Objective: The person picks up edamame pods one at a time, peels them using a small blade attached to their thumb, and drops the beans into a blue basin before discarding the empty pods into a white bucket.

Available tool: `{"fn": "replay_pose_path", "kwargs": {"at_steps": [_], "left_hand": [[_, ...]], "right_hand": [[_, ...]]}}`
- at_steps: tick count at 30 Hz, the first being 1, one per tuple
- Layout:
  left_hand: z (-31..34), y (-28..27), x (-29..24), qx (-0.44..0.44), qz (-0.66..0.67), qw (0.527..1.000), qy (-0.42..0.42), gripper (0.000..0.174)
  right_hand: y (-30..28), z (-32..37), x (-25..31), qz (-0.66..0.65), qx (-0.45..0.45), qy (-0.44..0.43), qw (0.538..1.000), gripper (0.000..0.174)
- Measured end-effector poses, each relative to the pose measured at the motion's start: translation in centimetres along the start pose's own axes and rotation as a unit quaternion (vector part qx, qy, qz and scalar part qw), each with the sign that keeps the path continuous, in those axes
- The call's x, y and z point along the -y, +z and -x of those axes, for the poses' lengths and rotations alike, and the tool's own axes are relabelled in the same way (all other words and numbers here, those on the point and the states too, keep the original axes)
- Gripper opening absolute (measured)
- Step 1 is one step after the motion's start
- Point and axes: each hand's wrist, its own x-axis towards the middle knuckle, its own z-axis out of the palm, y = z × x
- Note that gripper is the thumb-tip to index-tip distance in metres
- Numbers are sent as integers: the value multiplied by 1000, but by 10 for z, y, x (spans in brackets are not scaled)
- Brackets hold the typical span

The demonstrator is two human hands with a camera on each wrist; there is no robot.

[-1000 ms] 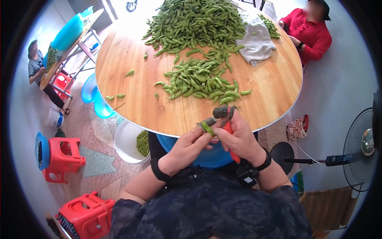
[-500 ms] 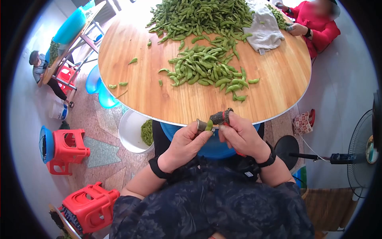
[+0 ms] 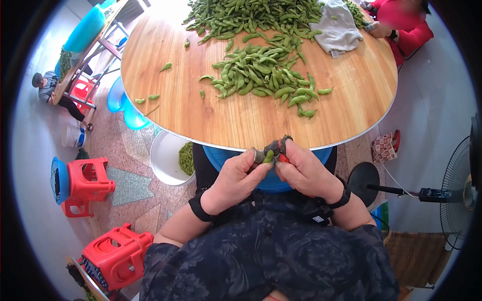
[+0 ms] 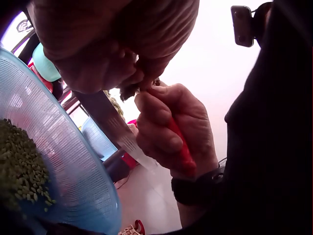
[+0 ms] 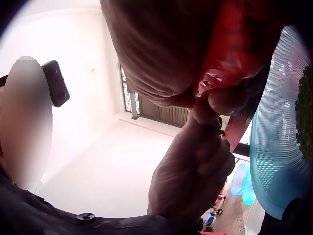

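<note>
Just off the table's near edge, my left hand (image 3: 232, 179) pinches a green soybean pod (image 3: 268, 156) between thumb and forefinger. My right hand (image 3: 310, 175) grips a red-handled tool (image 4: 182, 152), its fingers curled round the handle; the tool's working end is hidden at the pod. Dark rough covers sit on the forefingers of both hands, and the two hands meet fingertip to fingertip. Below them is a blue mesh basket (image 4: 73, 132) holding shelled green beans (image 4: 22, 166). A loose group of pods (image 3: 256, 72) lies on the table (image 3: 175, 110) ahead.
A large pod heap (image 3: 251, 17) covers the table's far side, beside a white cloth (image 3: 337, 30). A white basin (image 3: 160, 160) with green beans stands on the floor at left, near red stools (image 3: 118, 258). At right are a fan (image 3: 457, 185) and a person in red (image 3: 401, 30).
Both hands have stayed together at the pod, which has tilted between the fingers. The right hand has closed in against the left. The head view has shifted, so the table sits higher in it.
</note>
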Motion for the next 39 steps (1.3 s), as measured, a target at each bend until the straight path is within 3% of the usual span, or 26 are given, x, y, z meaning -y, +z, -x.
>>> {"fn": "replay_pose_path", "kwargs": {"at_steps": [3,5,9,11,12,13,14,15,16,17,19,20,21,22,23,28,29,30,33,35,36,37,39], "left_hand": [[4,1,-1,-5,-47,999,2,17],[4,5,-4,-46,-245,957,150,19],[2,0,-5,-59,-244,952,173,17],[5,-6,-8,-16,-155,984,86,16],[6,-7,-11,29,-59,997,48,17],[6,-11,-14,31,-59,997,47,17],[6,-18,-17,108,78,989,-66,20],[5,-21,-19,181,211,944,-176,23],[5,-22,-16,201,273,920,-194,25],[4,-21,-17,201,273,920,-194,25],[0,-17,-17,153,240,937,-201,23],[0,-10,-18,101,144,978,-116,20],[0,-11,-16,102,144,977,-116,20],[1,-12,-13,69,-43,997,0,20],[1,-13,-11,32,-229,966,116,21],[4,-11,-12,55,-45,997,27,24],[4,-15,-13,83,101,986,-99,24],[5,-17,-14,109,243,938,-222,25],[7,-18,-13,132,279,915,-261,28],[8,-19,-8,138,227,932,-246,26],[9,-19,-4,143,174,947,-231,25],[10,-18,-2,142,175,946,-232,25],[12,-14,1,118,52,972,-196,20]], "right_hand": [[5,1,-5,29,-16,-6,999,9],[9,1,-9,43,-29,-6,999,9],[10,2,0,-35,-27,10,999,8],[7,4,6,-88,-18,41,995,8],[5,5,5,-183,25,69,980,10],[4,6,6,-275,67,96,954,12],[3,6,8,-275,67,96,954,12],[3,7,11,-373,89,127,915,13],[3,7,13,-467,110,156,863,14],[4,6,12,-467,110,156,863,14],[6,2,7,-397,52,141,905,10],[8,2,3,-398,50,140,905,10],[11,1,-3,-371,29,129,919,9],[13,2,-5,-344,9,118,931,8],[15,3,-5,-344,10,118,931,8],[17,5,-1,-314,-2,105,944,6],[17,5,0,-315,-2,106,943,6],[16,5,2,-316,8,124,940,7],[16,4,-1,-273,9,152,950,7],[21,4,-8,-228,1,163,960,8],[26,6,-12,-62,-71,44,995,12],[30,7,-14,107,-140,-77,981,16],[27,9,-9,158,-106,-88,978,18]]}}
